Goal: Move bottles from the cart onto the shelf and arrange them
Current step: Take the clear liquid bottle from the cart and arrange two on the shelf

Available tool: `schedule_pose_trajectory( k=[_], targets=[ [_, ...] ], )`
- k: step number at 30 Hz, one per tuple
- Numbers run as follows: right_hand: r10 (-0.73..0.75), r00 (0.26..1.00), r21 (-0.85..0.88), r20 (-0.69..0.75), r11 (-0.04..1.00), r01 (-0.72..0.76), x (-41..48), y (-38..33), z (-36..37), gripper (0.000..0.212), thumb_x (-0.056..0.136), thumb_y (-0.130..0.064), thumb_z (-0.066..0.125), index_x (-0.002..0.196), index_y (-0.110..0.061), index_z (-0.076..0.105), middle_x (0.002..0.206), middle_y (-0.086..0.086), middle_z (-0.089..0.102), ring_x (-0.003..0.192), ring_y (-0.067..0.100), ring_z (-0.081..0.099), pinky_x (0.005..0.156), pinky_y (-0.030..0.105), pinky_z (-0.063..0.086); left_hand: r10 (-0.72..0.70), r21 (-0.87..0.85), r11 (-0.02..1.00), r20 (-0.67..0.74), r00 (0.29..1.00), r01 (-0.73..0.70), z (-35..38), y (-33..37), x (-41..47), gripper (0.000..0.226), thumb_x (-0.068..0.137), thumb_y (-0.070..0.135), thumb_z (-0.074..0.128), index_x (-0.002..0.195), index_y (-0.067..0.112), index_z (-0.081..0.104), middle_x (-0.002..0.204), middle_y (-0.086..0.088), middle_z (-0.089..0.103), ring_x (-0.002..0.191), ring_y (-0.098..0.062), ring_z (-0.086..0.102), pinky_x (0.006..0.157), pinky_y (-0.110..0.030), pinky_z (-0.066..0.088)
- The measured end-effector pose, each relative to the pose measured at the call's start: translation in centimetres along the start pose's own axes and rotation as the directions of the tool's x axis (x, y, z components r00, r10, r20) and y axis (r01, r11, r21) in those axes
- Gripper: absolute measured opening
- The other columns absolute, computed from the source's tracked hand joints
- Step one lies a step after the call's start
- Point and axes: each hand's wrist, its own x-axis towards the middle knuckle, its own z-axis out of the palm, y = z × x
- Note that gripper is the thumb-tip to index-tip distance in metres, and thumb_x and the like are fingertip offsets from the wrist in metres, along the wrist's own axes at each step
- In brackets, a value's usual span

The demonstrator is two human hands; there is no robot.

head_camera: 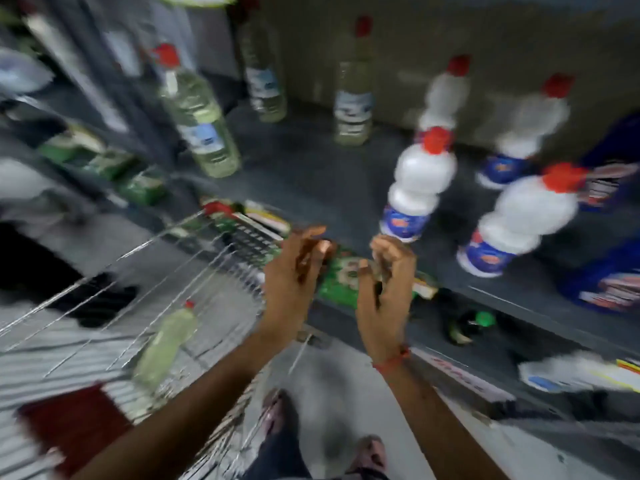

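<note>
Both hands empty, fingers curled: left hand point(296, 268), right hand point(386, 289). Risk: next placement clips crowded white bottles point(420, 185) on shelf point(311, 174); cart bottle point(166, 344) lies flat.

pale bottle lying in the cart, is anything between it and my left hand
Nothing visible blocks it. The pale bottle lies alone in the wire cart, whose top is open, and the empty left hand is up and to its right.

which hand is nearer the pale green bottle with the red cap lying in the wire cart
Left. The left hand hangs up and to the right of the pale green bottle in the wire cart; the right hand is farther right, by the shelf edge. Both are empty.
</note>
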Motion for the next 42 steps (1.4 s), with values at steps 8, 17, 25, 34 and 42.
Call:
schedule_pose_trajectory(
  k=[8, 17, 25, 34, 42],
  targets=[
    [0.194, 0.816, -0.069, 0.545, 0.98, -0.187, -6.5, 3.6, 24.3, 0.032, 0.084, -0.023, 0.045, 0.113, -0.012, 0.052, 0.111, 0.008, 0.055, 0.105, 0.03, 0.057, 0.092, 0.044, 0.05, -0.351, -0.058, 0.929, -0.44, 0.826, 0.364, -16.9, -15.7, -0.4, 0.015, 0.095, 0.022, 0.051, 0.109, 0.028, 0.05, 0.09, -0.001, 0.07, 0.08, -0.015, 0.071, 0.066, -0.035, 0.059],
    [0.632, 0.322, -0.578, 0.705, 0.775, -0.255, -15.5, 14.1, 39.6, 0.039, 0.087, -0.007, 0.055, 0.125, 0.001, 0.049, 0.124, 0.023, 0.057, 0.116, 0.036, 0.054, 0.088, 0.032, 0.04, -0.676, 0.132, 0.526, -0.534, 0.508, 0.84, -27.5, -36.0, -3.9, 0.028, 0.094, 0.021, 0.051, 0.118, 0.006, 0.051, 0.109, -0.02, 0.067, 0.1, -0.037, 0.062, 0.072, -0.033, 0.038],
    [0.804, -0.097, -0.77, 0.587, 0.517, -0.374, -22.5, 23.8, 42.6, 0.024, 0.086, -0.018, 0.061, 0.109, -0.01, 0.06, 0.097, 0.002, 0.06, 0.092, 0.019, 0.058, 0.081, 0.032, 0.047, -0.928, 0.352, 0.293, -0.118, 0.353, 0.889, -31.5, -47.2, -8.6, 0.073, 0.08, 0.021, 0.072, 0.14, 0.004, 0.036, 0.137, -0.021, 0.05, 0.127, -0.035, 0.047, 0.102, -0.039, 0.038],
    [0.877, -0.265, -0.761, 0.4, 0.158, -0.629, -23.9, 25.9, 43.0, 0.022, 0.086, -0.017, 0.062, 0.104, -0.011, 0.051, 0.08, 0.005, 0.053, 0.067, 0.013, 0.05, 0.045, 0.023, 0.049, -0.959, 0.635, 0.057, -0.181, 0.22, 0.77, -26.1, -47.4, -10.1, 0.113, 0.055, 0.062, 0.078, 0.141, 0.012, 0.026, 0.145, -0.019, 0.038, 0.134, -0.037, 0.035, 0.108, -0.053, 0.037],
    [0.91, -0.041, -0.836, 0.413, 0.361, -0.414, -22.3, 27.9, 43.7, 0.065, 0.063, -0.043, 0.08, 0.112, -0.004, 0.061, 0.112, 0.016, 0.068, 0.104, 0.033, 0.066, 0.091, 0.044, 0.055, -0.957, 0.28, 0.222, -0.122, 0.264, 0.934, -23.2, -46.4, -11.3, 0.089, 0.068, 0.039, 0.079, 0.136, 0.005, 0.032, 0.135, -0.017, 0.048, 0.121, -0.035, 0.049, 0.102, -0.049, 0.045]
  ],
)
